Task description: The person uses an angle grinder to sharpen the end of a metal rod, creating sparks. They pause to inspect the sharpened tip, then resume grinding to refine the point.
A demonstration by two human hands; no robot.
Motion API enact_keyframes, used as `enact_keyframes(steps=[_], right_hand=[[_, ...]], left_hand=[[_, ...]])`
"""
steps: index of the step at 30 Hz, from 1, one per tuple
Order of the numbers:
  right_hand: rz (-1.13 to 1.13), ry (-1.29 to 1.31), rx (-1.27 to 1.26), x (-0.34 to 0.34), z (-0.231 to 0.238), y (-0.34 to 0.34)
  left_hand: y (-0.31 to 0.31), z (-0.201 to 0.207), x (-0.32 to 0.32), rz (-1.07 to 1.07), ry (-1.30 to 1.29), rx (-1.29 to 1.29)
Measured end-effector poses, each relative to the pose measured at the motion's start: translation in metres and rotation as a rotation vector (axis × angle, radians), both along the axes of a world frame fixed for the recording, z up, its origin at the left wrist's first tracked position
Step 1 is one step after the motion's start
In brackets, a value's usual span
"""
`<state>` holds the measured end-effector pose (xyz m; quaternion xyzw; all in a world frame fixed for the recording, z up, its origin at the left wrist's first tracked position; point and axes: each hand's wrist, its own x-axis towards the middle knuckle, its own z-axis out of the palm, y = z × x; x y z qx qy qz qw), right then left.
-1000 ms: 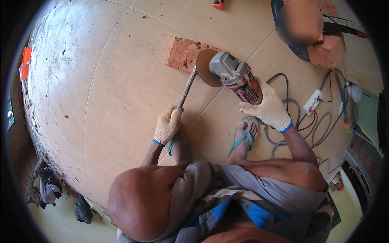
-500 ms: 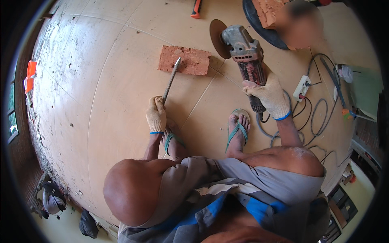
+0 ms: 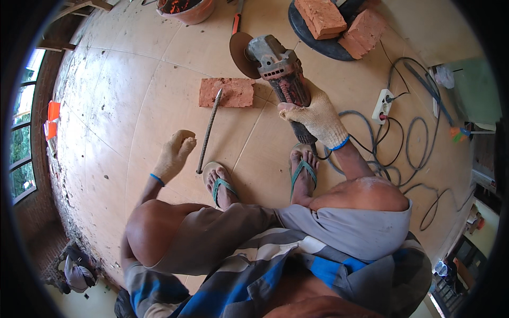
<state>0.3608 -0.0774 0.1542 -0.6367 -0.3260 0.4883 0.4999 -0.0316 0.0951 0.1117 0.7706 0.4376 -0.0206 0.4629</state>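
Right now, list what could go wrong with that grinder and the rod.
1. The left hand is off the steel rod, which only leans on the brick; it could roll or kick.
2. The angle grinder is in the right hand alone, above feet in open sandals.
3. Its cable loops by the feet.

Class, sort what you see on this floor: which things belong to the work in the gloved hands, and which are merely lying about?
In the job:
- angle grinder, gripped by the right hand
- ribbed steel rod, one end propped on the flat brick
- left hand, beside the rod, holding nothing

Lying about:
- two bricks on the black tyre
- bucket
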Motion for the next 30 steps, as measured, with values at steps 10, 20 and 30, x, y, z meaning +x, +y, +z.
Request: enact_keyframes(steps=[10, 20, 30], right_hand=[[-0.084, -0.185, 0.211, -0.006, 0.004, 0.002], [-0.141, -0.314, 0.213, 0.012, 0.007, -0.003], [-0.203, 0.239, 0.267, 0.020, 0.001, -0.013]], left_hand=[[-0.088, 0.073, 0.201, -0.225, -0.205, -0.606], [-0.125, 0.011, 0.249, -0.100, -0.470, -0.358], [-0.128, 0.020, 0.261, 0.007, -0.630, -0.427]])
